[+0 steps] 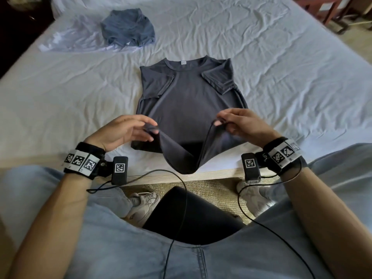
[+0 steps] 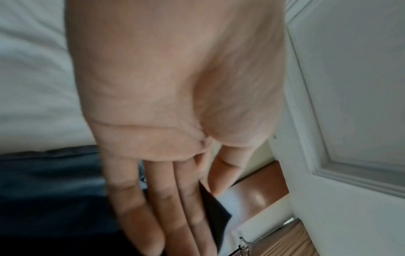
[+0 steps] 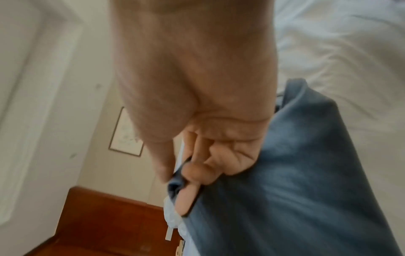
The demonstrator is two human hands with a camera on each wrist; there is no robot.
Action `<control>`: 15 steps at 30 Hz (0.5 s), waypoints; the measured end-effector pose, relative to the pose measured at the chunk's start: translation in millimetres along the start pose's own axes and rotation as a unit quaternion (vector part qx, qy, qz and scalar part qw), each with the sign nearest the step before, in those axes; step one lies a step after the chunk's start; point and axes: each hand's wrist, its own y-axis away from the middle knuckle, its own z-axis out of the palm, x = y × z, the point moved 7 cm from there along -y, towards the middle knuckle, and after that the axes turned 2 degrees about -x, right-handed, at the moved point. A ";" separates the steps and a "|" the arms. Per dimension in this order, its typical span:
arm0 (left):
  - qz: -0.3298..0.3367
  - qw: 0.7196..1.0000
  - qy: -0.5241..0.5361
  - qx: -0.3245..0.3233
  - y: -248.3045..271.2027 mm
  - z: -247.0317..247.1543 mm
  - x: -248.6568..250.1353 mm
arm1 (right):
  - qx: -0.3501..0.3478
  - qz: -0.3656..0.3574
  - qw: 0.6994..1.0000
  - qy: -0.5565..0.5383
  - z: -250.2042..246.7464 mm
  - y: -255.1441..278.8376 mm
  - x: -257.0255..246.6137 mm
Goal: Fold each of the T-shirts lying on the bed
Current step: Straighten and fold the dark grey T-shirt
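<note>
A dark grey T-shirt (image 1: 187,93) lies face up on the white bed (image 1: 281,77), both sleeves folded inward. Its bottom hem is lifted off the sheet and sags between my hands. My left hand (image 1: 150,128) pinches the hem's left part between thumb and fingers; in the left wrist view the left hand (image 2: 206,188) has the thumb pressed on dark cloth (image 2: 215,213) against near-straight fingers. My right hand (image 1: 218,120) pinches the right part; the right wrist view shows the right hand (image 3: 175,180) with curled fingers on the grey-blue fabric (image 3: 295,181).
A crumpled blue T-shirt (image 1: 127,27) lies at the far left of the bed on a pale garment (image 1: 66,40). The wooden bed edge (image 1: 217,174) runs below my hands. A dark chair (image 1: 332,13) stands at the far right. My shoes (image 1: 144,204) are on the mat.
</note>
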 end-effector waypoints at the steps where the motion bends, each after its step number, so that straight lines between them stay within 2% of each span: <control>1: 0.015 1.000 0.013 0.008 -2.6 -4.1 0.1 | 0.003 -0.004 0.999 -0.037 -1.1 -0.9 0.0; 3: 0.048 0.998 0.005 0.044 -8.2 -13.2 1.6 | 0.037 -0.029 0.998 -0.046 -7.3 -3.6 -0.5; 8: 0.073 0.971 -0.015 0.229 -24.2 -38.4 0.3 | 0.200 -0.090 0.975 0.019 -32.5 -8.0 -10.4; 15: 0.076 0.924 0.052 0.371 -46.4 -59.4 17.0 | 0.348 -0.091 0.932 0.038 -59.2 -30.3 -28.7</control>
